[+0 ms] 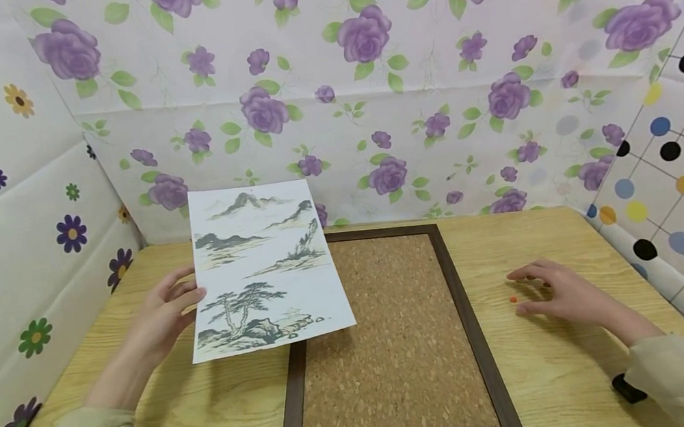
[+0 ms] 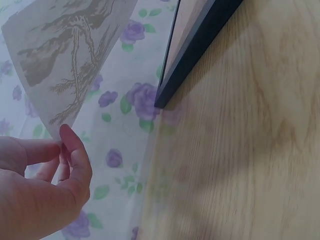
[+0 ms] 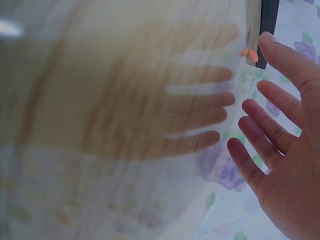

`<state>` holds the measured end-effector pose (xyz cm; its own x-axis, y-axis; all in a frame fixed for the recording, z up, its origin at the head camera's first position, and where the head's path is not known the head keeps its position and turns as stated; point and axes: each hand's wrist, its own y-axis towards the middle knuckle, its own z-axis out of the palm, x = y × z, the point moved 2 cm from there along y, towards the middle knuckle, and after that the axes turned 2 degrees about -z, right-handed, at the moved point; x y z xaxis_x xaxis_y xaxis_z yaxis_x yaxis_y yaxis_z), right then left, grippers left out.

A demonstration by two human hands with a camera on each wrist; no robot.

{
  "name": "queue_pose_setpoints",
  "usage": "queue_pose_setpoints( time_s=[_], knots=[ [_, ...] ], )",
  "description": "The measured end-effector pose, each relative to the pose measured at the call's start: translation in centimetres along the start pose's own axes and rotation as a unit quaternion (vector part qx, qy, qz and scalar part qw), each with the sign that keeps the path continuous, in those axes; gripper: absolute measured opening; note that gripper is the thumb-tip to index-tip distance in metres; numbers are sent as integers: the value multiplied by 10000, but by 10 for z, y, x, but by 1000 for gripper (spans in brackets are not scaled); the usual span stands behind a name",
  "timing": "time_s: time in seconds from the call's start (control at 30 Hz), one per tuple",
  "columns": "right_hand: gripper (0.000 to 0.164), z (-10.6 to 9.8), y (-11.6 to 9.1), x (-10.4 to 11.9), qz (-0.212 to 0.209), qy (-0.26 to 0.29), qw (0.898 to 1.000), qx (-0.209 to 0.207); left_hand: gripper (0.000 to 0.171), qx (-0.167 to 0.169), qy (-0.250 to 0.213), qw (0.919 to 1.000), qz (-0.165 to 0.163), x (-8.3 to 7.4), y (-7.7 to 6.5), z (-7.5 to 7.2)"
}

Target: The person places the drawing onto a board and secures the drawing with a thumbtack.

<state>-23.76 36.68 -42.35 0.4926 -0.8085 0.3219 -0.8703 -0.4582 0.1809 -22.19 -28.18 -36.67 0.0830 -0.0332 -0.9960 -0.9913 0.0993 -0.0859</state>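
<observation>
White rectangular landscape-printed paper [image 1: 259,252], raised above the wooden table [image 1: 219,418], points its long axis toward the purple-flowered backdrop [image 1: 320,50], hiding the far left corner of the dark-framed cork board [image 1: 392,353]. The left hand [image 1: 159,318] pinches the paper's left edge; the right hand [image 1: 566,296], fingers relaxed, holds nothing beside a tiny, indistinct orange item [image 1: 513,299].

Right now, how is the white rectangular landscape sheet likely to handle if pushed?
The white rectangular landscape sheet is probably light, being held up by a pinch at one side. It seems moderately stiff, spreading nearly flat with little sag. Its edges look thin, so it could crease if pushed.
</observation>
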Motion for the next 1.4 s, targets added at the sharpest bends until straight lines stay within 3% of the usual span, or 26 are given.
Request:
queue_pose_setpoints(
  time_s=[0.33, 0.73, 1.4],
  knots=[
    [53, -2, 0, 3, 13, 70, 10000, 62, 51, 204, 205, 9996, -33, -1, 8, 32],
    [50, -4, -1, 4, 193, 183, 9995, 164, 59, 214, 295, 9993, -121, -1, 14, 56],
    [40, -2, 4, 1, 161, 392, 9988, 231, 57, 307, 268, 9991, -146, 11, 21, 97]
  ],
)
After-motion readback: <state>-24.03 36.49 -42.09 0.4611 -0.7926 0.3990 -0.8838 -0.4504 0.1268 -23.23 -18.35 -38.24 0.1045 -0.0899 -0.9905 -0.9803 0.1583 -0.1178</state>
